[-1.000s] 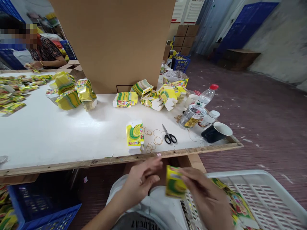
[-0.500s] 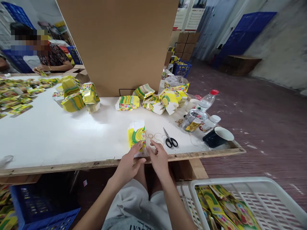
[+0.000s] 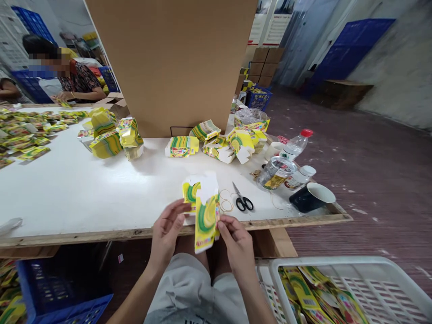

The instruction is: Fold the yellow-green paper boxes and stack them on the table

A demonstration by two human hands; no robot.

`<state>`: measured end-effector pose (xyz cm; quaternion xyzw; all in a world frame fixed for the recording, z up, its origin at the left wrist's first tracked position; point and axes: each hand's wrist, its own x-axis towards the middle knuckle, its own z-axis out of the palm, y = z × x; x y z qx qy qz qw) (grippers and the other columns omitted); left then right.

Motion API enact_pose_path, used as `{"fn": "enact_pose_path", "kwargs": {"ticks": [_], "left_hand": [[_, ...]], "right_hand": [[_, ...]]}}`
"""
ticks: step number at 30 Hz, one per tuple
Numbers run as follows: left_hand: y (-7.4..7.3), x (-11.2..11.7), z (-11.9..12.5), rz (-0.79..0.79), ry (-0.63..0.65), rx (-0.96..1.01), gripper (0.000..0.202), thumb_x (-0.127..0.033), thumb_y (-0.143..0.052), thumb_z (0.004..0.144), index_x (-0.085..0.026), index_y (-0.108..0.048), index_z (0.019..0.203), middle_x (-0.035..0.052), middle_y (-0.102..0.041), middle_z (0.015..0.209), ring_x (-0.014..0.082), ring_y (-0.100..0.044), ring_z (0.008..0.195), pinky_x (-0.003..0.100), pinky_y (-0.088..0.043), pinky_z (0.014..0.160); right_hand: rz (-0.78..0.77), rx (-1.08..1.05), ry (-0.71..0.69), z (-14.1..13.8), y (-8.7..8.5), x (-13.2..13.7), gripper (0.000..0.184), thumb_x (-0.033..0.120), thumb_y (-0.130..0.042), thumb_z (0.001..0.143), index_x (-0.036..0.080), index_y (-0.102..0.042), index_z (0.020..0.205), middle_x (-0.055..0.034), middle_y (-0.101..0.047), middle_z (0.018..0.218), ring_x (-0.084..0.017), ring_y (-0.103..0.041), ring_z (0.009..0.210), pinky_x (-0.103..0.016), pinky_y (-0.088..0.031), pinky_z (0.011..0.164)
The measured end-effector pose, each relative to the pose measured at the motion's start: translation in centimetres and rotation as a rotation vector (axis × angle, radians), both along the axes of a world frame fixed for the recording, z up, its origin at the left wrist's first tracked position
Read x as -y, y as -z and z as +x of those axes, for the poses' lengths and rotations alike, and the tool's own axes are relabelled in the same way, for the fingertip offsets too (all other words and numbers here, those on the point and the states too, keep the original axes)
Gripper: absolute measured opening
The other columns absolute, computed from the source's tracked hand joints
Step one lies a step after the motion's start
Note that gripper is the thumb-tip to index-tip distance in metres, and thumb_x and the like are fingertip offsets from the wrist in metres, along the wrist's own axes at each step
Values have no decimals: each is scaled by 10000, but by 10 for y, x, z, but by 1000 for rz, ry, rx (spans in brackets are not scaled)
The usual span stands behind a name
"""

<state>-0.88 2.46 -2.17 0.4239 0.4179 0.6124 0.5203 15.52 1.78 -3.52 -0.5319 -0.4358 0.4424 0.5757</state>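
Note:
A yellow and green printed flat carton [image 3: 206, 220] is raised over the table's front edge, its white flap pointing away from me. My right hand [image 3: 239, 239] pinches its right edge between thumb and fingers. My left hand [image 3: 166, 231] is left of it, with fingers apart and curved and nothing gripped. Behind the raised carton, a second carton [image 3: 189, 193] lies flat on the white table, partly covered from view. The left fingertips are close to this one; whether they touch it I cannot tell. Rubber bands [image 3: 227, 205] and black-handled scissors [image 3: 243, 200] lie to the right.
Bundled cartons [image 3: 182, 146] line the back of the table [image 3: 84, 189] before a tall cardboard sheet [image 3: 168, 67]. A bottle [image 3: 297, 146], clear jar [image 3: 275, 173] and dark mug [image 3: 308, 198] stand right. A white basket [image 3: 337, 260] holds cartons below. Another person [image 3: 79, 81] sits far left.
My right hand has taken hold of a carton and lifted it toward me. My left hand has moved left and its fingers have come away from the cartons' middle.

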Motion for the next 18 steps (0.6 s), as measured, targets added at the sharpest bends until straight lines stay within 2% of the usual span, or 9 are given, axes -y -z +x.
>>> {"fn": "enact_pose_path", "kwargs": {"ticks": [3, 4, 7, 12, 15, 18], "left_hand": [[6, 12, 15, -178, 367, 213, 491, -484, -710, 801, -179, -690, 1185, 149, -722, 1167, 311, -648, 1119, 415, -490, 983], [8, 16, 22, -220, 454, 256, 506, -503, -716, 788, -181, -702, 1177, 150, -726, 1162, 317, -650, 1113, 415, -488, 980], [8, 25, 39, -255, 601, 289, 531, -510, -728, 774, -176, -709, 1187, 156, -729, 1150, 314, -660, 1081, 395, -490, 957], [1, 27, 52, -222, 631, 227, 521, -479, -760, 753, -163, -723, 1165, 147, -755, 1060, 270, -692, 955, 346, -509, 883], [1, 28, 54, -207, 554, 205, 434, -442, -719, 806, -161, -732, 1138, 125, -770, 978, 233, -701, 839, 314, -527, 786], [1, 30, 55, -198, 522, 207, 407, -417, -700, 830, -163, -721, 1147, 115, -769, 979, 240, -700, 853, 319, -532, 773]], "right_hand": [[-94, -176, -35, 12, 7, 30, 267, 427, -752, 767, 183, -735, 874, -75, -752, 801, -213, -685, 740, -302, -547, 683], [-125, -229, -29, 14, 11, 39, 264, 426, -776, 749, 189, -745, 861, -71, -755, 806, -209, -685, 748, -295, -547, 693], [-178, -277, 40, 20, 22, 58, 269, 437, -812, 710, 208, -768, 845, -63, -768, 844, -208, -689, 787, -292, -548, 738], [-252, -173, 124, 33, 20, 69, 368, 483, -835, 648, 197, -796, 877, -102, -783, 926, -277, -708, 883, -365, -567, 811], [-239, -123, 62, 35, 12, 70, 376, 473, -823, 666, 188, -796, 911, -111, -784, 912, -287, -716, 852, -375, -584, 775], [-225, -70, 15, 32, 6, 70, 320, 460, -785, 723, 181, -787, 878, -96, -776, 842, -271, -711, 782, -353, -587, 723]]}}
